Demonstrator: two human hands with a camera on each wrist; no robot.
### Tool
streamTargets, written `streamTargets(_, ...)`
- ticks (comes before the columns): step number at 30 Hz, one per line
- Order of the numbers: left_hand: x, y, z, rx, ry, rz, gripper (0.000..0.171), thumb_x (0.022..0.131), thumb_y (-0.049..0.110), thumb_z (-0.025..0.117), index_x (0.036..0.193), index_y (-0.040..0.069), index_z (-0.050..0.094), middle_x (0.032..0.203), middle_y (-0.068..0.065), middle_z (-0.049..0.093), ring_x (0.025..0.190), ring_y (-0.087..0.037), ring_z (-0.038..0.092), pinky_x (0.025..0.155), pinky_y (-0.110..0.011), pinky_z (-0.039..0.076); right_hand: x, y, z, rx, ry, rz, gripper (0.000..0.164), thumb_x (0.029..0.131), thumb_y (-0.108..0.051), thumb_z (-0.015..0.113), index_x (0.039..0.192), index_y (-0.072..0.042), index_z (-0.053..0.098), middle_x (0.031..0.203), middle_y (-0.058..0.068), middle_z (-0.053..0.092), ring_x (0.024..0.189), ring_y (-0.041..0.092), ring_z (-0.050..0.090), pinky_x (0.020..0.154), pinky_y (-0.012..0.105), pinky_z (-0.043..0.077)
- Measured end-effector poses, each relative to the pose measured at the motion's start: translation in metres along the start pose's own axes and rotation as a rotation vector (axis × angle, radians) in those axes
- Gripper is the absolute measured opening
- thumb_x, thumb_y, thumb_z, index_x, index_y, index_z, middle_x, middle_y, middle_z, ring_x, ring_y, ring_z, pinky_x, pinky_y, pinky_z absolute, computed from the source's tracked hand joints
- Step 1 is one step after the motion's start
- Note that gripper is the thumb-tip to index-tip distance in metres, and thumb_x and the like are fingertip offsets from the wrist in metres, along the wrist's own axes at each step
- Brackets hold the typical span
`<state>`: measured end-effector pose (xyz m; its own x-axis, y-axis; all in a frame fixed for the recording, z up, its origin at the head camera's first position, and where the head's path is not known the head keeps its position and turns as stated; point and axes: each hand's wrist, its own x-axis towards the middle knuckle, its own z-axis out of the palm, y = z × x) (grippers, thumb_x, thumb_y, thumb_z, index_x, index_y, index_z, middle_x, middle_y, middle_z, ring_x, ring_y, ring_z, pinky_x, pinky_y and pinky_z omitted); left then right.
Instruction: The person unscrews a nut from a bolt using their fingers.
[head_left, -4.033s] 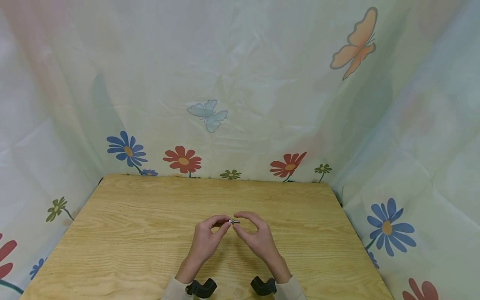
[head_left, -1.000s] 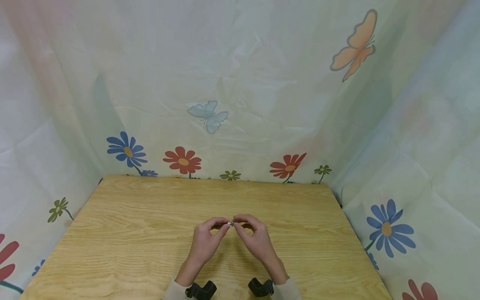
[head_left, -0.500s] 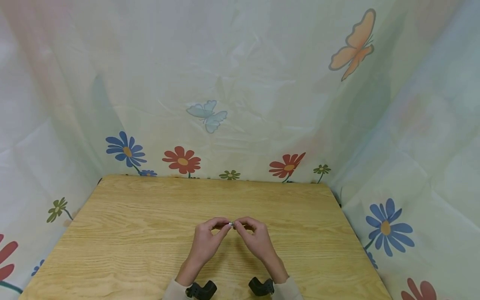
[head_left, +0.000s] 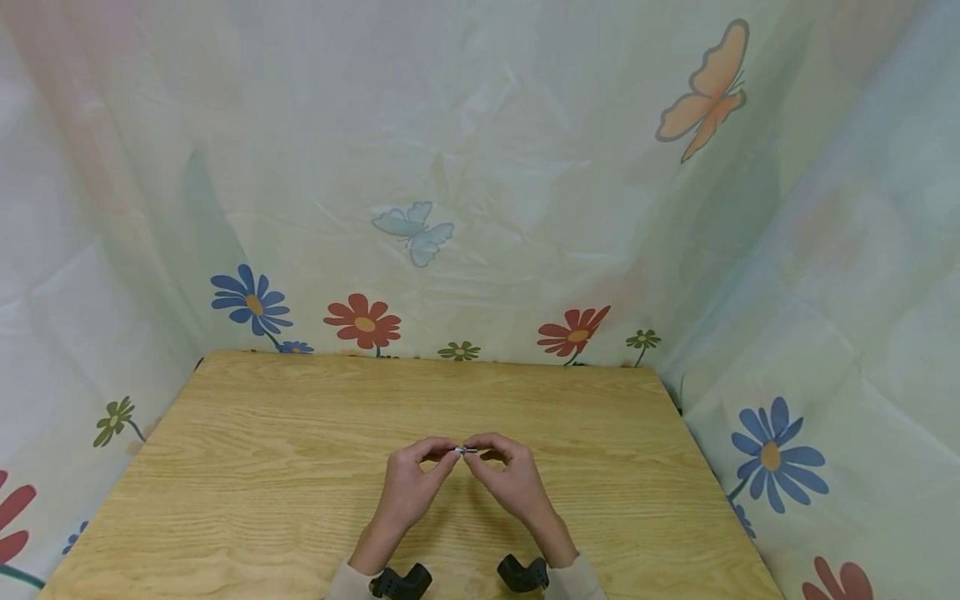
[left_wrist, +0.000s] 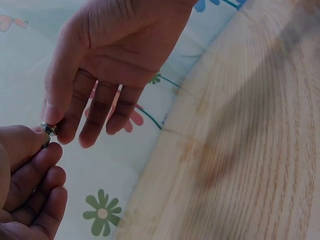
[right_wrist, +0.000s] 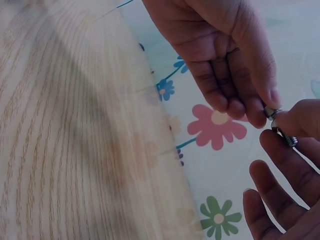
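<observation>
Bolt (head_left: 462,450) pinched by the left hand (head_left: 411,479) and the right hand (head_left: 515,481) over a wooden desk (head_left: 300,417)

The bolt, small and of shiny metal, is held above the desk between the two hands, lying roughly level from side to side in the head view. The left hand pinches one end between thumb and forefinger. The right hand pinches the bolt further along, thumb on one side and forefinger on the other, and the threaded end protrudes just past this grip; the ridges of the thread are plain in the right wrist view. The fingertips of the two hands come close together at the bolt, while the remaining fingers are loosely bent, clear of the metal. Part of the bolt is hidden by the fingers.

At each wrist, beside the pale left sleeve (head_left: 349,581) and right sleeve (head_left: 576,580), sits a black device, one at the left wrist (head_left: 405,581) and one at the right (head_left: 522,573). The desk has a light brown grain. Behind it and along both sides hangs a pale curtain (head_left: 525,242), printed with an orange butterfly (head_left: 703,96), a pale blue butterfly (head_left: 415,232) and flowers in blue, red and green, several of them just above the far edge of the desk
</observation>
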<state>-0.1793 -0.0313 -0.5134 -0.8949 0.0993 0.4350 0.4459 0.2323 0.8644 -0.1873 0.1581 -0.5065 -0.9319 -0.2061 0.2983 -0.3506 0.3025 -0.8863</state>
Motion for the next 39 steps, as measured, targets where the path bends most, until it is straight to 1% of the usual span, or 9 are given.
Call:
streamTargets(6,-0.0003,-0.0013,-0.0006,0.004,0.006,0.003,0.011,0.095,0.015,0.076,0.105,0.014,0.079,0.099,0.004,0.079,0.090,-0.010,0.073,0.081,-0.034,0.062,0.0005,0.0003,-0.0005,-0.006,-0.008,-0.042,0.013,0.096,-0.018,0.075,0.109,-0.019,0.076,0.109,-0.001,0.076,0.103,0.019,0.071,0.091,0.044,0.059)
streamTargets(10,-0.0002,-0.0018,-0.0001,0.001,0.008,0.008,0.011,0.095,0.016,0.076,0.105,0.013,0.079,0.099,0.003,0.079,0.089,-0.011,0.073,0.080,-0.035,0.062,0.0003,-0.0009,-0.0012,-0.017,-0.008,-0.084,0.014,0.097,-0.015,0.074,0.111,-0.015,0.075,0.110,-0.001,0.075,0.104,0.020,0.070,0.091,0.042,0.059)
streamTargets(13,-0.0015,-0.0027,0.0005,0.009,0.006,0.001,0.012,0.095,0.017,0.076,0.105,0.011,0.079,0.097,0.004,0.079,0.087,-0.010,0.073,0.079,-0.033,0.062,-0.0010,-0.0014,-0.0009,-0.006,-0.004,-0.100,0.016,0.098,-0.013,0.072,0.114,-0.010,0.074,0.113,0.004,0.074,0.106,0.022,0.070,0.090,0.040,0.059)
streamTargets(18,-0.0055,-0.0049,0.0021,-0.002,0.002,-0.031,0.014,0.094,0.017,0.076,0.105,0.009,0.079,0.096,0.005,0.079,0.087,-0.010,0.073,0.079,-0.032,0.062,-0.0042,-0.0005,0.0009,0.021,0.005,-0.034,0.017,0.101,-0.016,0.067,0.117,-0.013,0.074,0.117,0.014,0.073,0.107,0.019,0.069,0.090,0.031,0.058)
streamTargets(20,-0.0065,-0.0052,0.0028,-0.009,0.007,-0.034,0.012,0.094,0.018,0.076,0.105,0.012,0.079,0.097,0.005,0.079,0.087,-0.011,0.074,0.079,-0.031,0.062,-0.0048,0.0003,0.0014,0.013,0.015,0.003,0.017,0.102,-0.019,0.066,0.116,-0.015,0.074,0.117,0.016,0.073,0.105,0.016,0.069,0.089,0.029,0.057)
streamTargets(24,-0.0077,-0.0053,0.0039,-0.011,0.013,-0.027,0.012,0.095,0.019,0.076,0.105,0.014,0.079,0.097,0.005,0.079,0.088,-0.012,0.074,0.079,-0.031,0.062,-0.0049,0.0024,0.0022,-0.003,0.026,0.040,0.016,0.103,-0.023,0.066,0.112,-0.015,0.077,0.113,0.012,0.075,0.101,0.014,0.070,0.088,0.028,0.058)
streamTargets(31,-0.0076,-0.0063,0.0053,-0.011,0.017,-0.022,0.012,0.095,0.019,0.076,0.104,0.012,0.079,0.096,0.005,0.079,0.088,-0.014,0.075,0.078,-0.031,0.061,-0.0049,0.0050,0.0023,-0.007,0.005,0.040,0.013,0.103,-0.024,0.066,0.102,-0.018,0.078,0.100,0.000,0.077,0.092,0.015,0.072,0.084,0.030,0.059)
streamTargets(35,-0.0078,-0.0067,0.0047,0.002,0.013,-0.016,0.017,0.095,0.020,0.075,0.106,0.007,0.079,0.097,0.004,0.079,0.088,-0.013,0.074,0.079,-0.033,0.062,-0.0044,0.0035,0.0022,-0.011,-0.003,0.059,0.012,0.101,-0.027,0.068,0.104,-0.019,0.078,0.103,-0.002,0.077,0.096,0.015,0.071,0.086,0.031,0.058)
streamTargets(39,-0.0070,-0.0084,0.0046,0.014,0.016,-0.018,0.017,0.095,0.021,0.075,0.106,0.008,0.079,0.097,0.005,0.079,0.089,-0.012,0.074,0.079,-0.033,0.062,-0.0036,0.0036,0.0016,-0.007,-0.015,0.052,0.012,0.100,-0.027,0.070,0.106,-0.019,0.077,0.107,-0.001,0.076,0.100,0.014,0.070,0.087,0.031,0.057)
